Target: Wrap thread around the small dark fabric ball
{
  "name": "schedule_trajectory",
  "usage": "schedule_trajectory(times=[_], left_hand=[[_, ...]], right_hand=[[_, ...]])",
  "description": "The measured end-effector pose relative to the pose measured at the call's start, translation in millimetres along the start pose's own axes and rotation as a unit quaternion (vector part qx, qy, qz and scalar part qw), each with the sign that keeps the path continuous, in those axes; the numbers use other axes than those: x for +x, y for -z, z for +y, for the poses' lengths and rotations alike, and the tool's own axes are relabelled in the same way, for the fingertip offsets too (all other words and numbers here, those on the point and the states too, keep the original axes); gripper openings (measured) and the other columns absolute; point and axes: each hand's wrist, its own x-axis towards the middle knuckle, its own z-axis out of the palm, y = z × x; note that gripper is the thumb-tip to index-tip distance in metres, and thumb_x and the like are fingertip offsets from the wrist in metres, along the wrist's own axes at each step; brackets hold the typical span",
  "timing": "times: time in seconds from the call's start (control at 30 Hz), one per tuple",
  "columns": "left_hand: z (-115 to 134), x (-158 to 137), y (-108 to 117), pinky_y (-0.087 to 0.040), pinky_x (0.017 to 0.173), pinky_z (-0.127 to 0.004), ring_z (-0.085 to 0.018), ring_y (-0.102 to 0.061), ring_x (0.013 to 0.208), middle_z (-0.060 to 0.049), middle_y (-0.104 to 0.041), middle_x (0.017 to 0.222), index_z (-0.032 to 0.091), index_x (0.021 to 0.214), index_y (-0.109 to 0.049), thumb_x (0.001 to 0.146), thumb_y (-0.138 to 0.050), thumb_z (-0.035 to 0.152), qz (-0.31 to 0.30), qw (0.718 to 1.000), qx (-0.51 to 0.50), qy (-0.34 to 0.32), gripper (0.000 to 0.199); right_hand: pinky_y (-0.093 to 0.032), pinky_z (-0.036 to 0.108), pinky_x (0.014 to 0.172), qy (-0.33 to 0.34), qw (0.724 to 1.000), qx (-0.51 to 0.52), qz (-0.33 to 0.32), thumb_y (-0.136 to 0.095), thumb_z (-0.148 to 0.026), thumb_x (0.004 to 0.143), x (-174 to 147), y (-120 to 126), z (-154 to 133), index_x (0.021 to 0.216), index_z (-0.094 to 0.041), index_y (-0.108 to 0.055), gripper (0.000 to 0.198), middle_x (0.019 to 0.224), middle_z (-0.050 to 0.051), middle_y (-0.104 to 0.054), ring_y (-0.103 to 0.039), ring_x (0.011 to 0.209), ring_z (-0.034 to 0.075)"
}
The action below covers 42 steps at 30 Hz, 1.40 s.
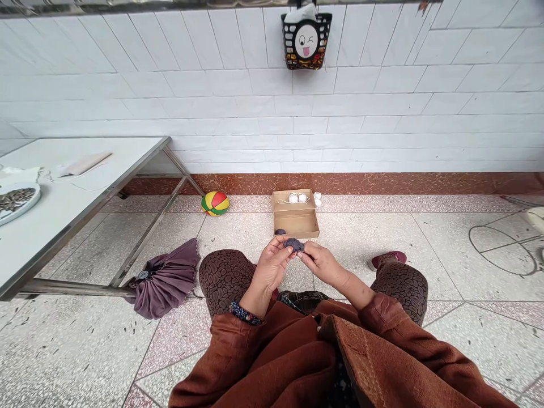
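This side of box point(295, 220), my L hand point(272, 265) & R hand point(322, 263) fingertips pinch dark lump point(293, 244), prob. unfinished, w/ white balls point(293, 198) in box.

Two hands are in view, the left hand point(272, 265) and the right hand point(322, 262), with one dark lump point(294, 245). Farther off: one cardboard box point(293, 219), one dark ball point(280, 232), four white balls point(293, 198), one striped ball point(215, 203). Left: one table point(63, 209), one plate point(37, 197), one folded umbrella point(168, 281). Far wall: one black basket point(323, 20).
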Motion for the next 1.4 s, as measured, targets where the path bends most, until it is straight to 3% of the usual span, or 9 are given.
schedule_trajectory(times=[0.17, 0.33, 0.5, 0.73, 0.97, 1.07, 1.2, 1.3, 1.4], left_hand=[[-2.7, 3.5, 4.3, -0.045, 0.075, -0.026, -0.012, -0.058, 0.077, 0.001, -0.065, 0.085, 0.019, 0.089, -0.062, 0.067, -0.082, 0.021, 0.070, 0.990, 0.103, -0.065, 0.030], [-4.3, 2.5, 5.9, -0.043, 0.075, -0.025, -0.012, -0.058, 0.077, 0.001, -0.064, 0.083, 0.018, 0.087, -0.063, 0.067, -0.083, 0.018, 0.016, 0.982, 0.181, -0.058, 0.028], [-4.7, 0.7, 4.4, -0.043, 0.075, -0.026, -0.013, -0.058, 0.078, 0.000, -0.065, 0.082, 0.017, 0.089, -0.066, 0.065, -0.086, 0.019, -0.049, 0.988, 0.143, -0.018, 0.031], [1.0, 2.5, 4.1, -0.045, 0.075, -0.025, -0.012, -0.057, 0.082, 0.000, -0.063, 0.091, 0.019, 0.093, -0.065, 0.064, -0.086, 0.021, 0.009, 0.998, 0.055, -0.032, 0.036], [-4.2, 10.0, 11.9, -0.044, 0.081, -0.025, -0.012, -0.059, 0.082, 0.001, -0.064, 0.086, 0.018, 0.090, -0.065, 0.064, -0.084, 0.019, 0.069, 0.990, 0.100, -0.076, 0.032], [-5.8, 9.9, 13.6, -0.045, 0.078, -0.024, -0.012, -0.060, 0.081, 0.001, -0.065, 0.085, 0.019, 0.088, -0.065, 0.063, -0.084, 0.019, 0.052, 0.987, 0.139, -0.069, 0.032], [-5.0, 5.2, 10.7, -0.044, 0.074, -0.024, -0.012, -0.059, 0.076, 0.000, -0.065, 0.081, 0.018, 0.086, -0.065, 0.065, -0.084, 0.018, -0.025, 0.985, 0.171, -0.021, 0.029], [-0.5, 0.9, 5.3, -0.044, 0.073, -0.024, -0.012, -0.059, 0.078, 0.000, -0.065, 0.083, 0.018, 0.088, -0.065, 0.067, -0.084, 0.019, -0.060, 0.988, 0.140, -0.011, 0.029], [5.8, -0.4, 2.3, -0.046, 0.074, -0.024, -0.012, -0.061, 0.082, -0.001, -0.066, 0.093, 0.019, 0.095, -0.064, 0.067, -0.085, 0.020, -0.045, 0.996, 0.079, -0.016, 0.035]], right_hand=[[-0.049, 0.029, 0.072, 0.047, 0.997, 0.022, -0.052, -0.047, -0.032, 0.103, 1.5, 16.0, -13.3, 0.095, -0.022, -0.064, 0.021, 0.082, 0.004, -0.063, -0.060, 0.074, 0.017], [-0.050, 0.031, 0.074, 0.045, 0.998, 0.036, 0.011, -0.050, -0.037, 0.103, 19.8, 34.8, -8.2, 0.096, -0.022, -0.068, 0.025, 0.085, 0.006, -0.065, -0.062, 0.080, 0.019], [-0.051, 0.031, 0.078, 0.002, 0.998, 0.047, 0.033, -0.051, -0.036, 0.103, 35.1, 25.4, 13.0, 0.093, -0.022, -0.068, 0.025, 0.087, 0.005, -0.066, -0.063, 0.083, 0.019], [-0.050, 0.029, 0.073, -0.019, 0.999, 0.040, -0.006, -0.049, -0.028, 0.102, 11.8, -15.6, 21.7, 0.094, -0.020, -0.065, 0.019, 0.084, 0.005, -0.066, -0.063, 0.079, 0.018], [-0.051, 0.029, 0.074, 0.046, 0.997, 0.017, -0.058, -0.046, -0.033, 0.104, 6.6, 6.9, -2.2, 0.094, -0.021, -0.065, 0.025, 0.083, 0.005, -0.064, -0.062, 0.077, 0.018], [-0.051, 0.030, 0.073, 0.060, 0.998, 0.011, -0.036, -0.047, -0.035, 0.104, 17.5, 25.9, -9.9, 0.097, -0.022, -0.067, 0.026, 0.082, 0.005, -0.065, -0.062, 0.077, 0.018], [-0.051, 0.031, 0.075, 0.074, 0.997, 0.023, -0.020, -0.050, -0.038, 0.103, 41.1, 38.7, -5.5, 0.095, -0.023, -0.070, 0.026, 0.088, 0.006, -0.067, -0.064, 0.082, 0.019], [-0.052, 0.031, 0.075, 0.044, 0.998, 0.054, -0.005, -0.053, -0.039, 0.102, 51.9, 31.5, 6.4, 0.090, -0.022, -0.069, 0.026, 0.085, 0.005, -0.067, -0.063, 0.080, 0.019], [-0.051, 0.029, 0.072, -0.006, 0.997, 0.072, 0.009, -0.050, -0.034, 0.102, 47.3, 12.3, 16.5, 0.087, -0.020, -0.065, 0.026, 0.080, 0.004, -0.066, -0.062, 0.075, 0.017]])
